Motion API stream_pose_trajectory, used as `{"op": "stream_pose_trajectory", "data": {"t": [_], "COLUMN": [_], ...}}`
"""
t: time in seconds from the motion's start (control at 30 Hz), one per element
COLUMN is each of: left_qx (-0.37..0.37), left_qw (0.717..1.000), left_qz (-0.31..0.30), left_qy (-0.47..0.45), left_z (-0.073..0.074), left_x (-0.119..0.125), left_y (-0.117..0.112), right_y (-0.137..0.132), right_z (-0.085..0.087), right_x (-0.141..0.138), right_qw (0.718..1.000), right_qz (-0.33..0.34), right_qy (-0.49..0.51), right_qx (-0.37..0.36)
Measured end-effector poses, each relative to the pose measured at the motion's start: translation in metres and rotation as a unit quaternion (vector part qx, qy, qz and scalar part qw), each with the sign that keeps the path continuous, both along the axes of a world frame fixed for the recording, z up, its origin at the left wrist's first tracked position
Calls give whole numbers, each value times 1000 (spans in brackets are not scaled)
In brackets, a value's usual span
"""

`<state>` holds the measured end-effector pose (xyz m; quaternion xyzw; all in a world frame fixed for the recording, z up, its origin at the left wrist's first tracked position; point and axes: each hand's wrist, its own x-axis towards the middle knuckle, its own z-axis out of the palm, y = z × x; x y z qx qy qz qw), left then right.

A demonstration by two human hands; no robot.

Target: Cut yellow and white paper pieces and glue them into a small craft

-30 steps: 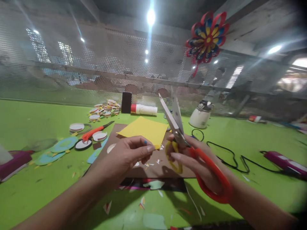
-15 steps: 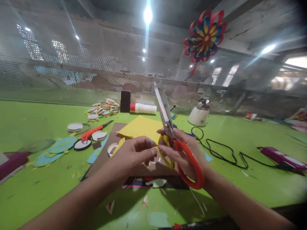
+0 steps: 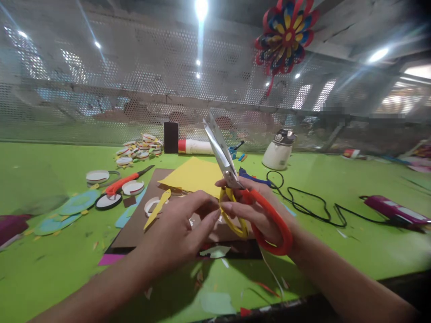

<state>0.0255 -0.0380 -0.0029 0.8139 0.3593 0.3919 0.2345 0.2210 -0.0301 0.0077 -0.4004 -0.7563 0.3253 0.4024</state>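
Note:
My right hand is closed around a pair of scissors with red-orange handles, their blades parted and tilted up and away. The thumb and fingers of that hand also pinch a yellow ring. At the ring's left edge, my left hand is closed, thumb and fingertips pressed together; its fingers partly hide what they grip. Below both hands lies a brown board with a yellow sheet, a yellow pointed strip and a white ring on it.
Orange-handled scissors, white discs and light-blue rings lie left. Behind stand a pile of small discs, a black box and a white kettle-like container. A black cord runs right to a purple device.
The view has shifted slightly. My left hand has turned a little, its fingers curling more at the yellow ring. My right hand still holds the scissors and ring.

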Motion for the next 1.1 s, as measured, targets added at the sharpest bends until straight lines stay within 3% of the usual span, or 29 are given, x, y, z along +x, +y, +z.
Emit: {"op": "stream_pose_trajectory", "data": {"t": [0.13,0.3,0.47,0.6,0.8,0.93,1.0,1.1], "left_qx": [-150,-317,-386,-419,-425,-324,-278,-238], "left_qw": [985,941,912,898,886,909,905,898], "left_qz": [-5,-49,-89,-72,-62,-35,-24,-13], "left_qy": [-79,-108,-104,-112,-175,-261,-321,-371], "left_z": [3,6,8,9,5,6,9,15], "left_x": [1,-2,-2,0,1,-5,-8,-12], "left_y": [9,14,11,9,10,15,16,15], "right_y": [0,1,2,1,1,2,1,-3], "right_z": [4,7,7,8,7,4,2,-3], "right_x": [-3,-7,-5,-6,-13,-9,-7,-7], "right_qw": [999,996,997,997,999,997,998,1000], "right_qz": [38,60,72,74,19,-64,-60,14], "right_qy": [9,20,7,0,-8,-17,-8,4], "right_qx": [-32,-56,-38,-34,-35,39,36,7]}}
